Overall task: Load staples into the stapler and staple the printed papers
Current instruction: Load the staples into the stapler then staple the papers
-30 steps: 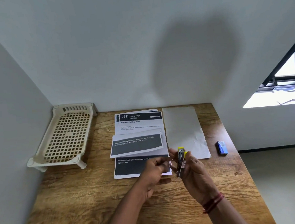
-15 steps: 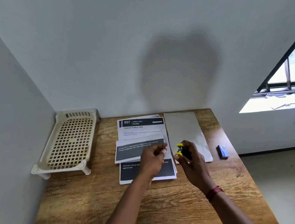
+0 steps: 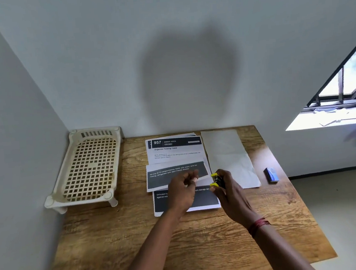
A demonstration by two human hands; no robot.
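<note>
My right hand (image 3: 228, 189) grips a small black and yellow stapler (image 3: 216, 180), holding it just above the right edge of the printed papers (image 3: 175, 154). My left hand (image 3: 183, 190) hovers over those papers with its fingers curled and pinched; I cannot tell whether anything lies between them. A folded printed sheet (image 3: 165, 174) with a dark band lies across the stack. A small blue staple box (image 3: 271, 175) rests on the table to the right.
A blank white sheet (image 3: 228, 152) lies right of the stack. A cream plastic lattice tray (image 3: 89, 168) stands at the wooden table's (image 3: 182, 242) back left, against the wall. The table's right edge drops to the floor.
Both hands moved away from me and lower over the papers. The stapler went from upright in front of me to low at the stack's right edge.
</note>
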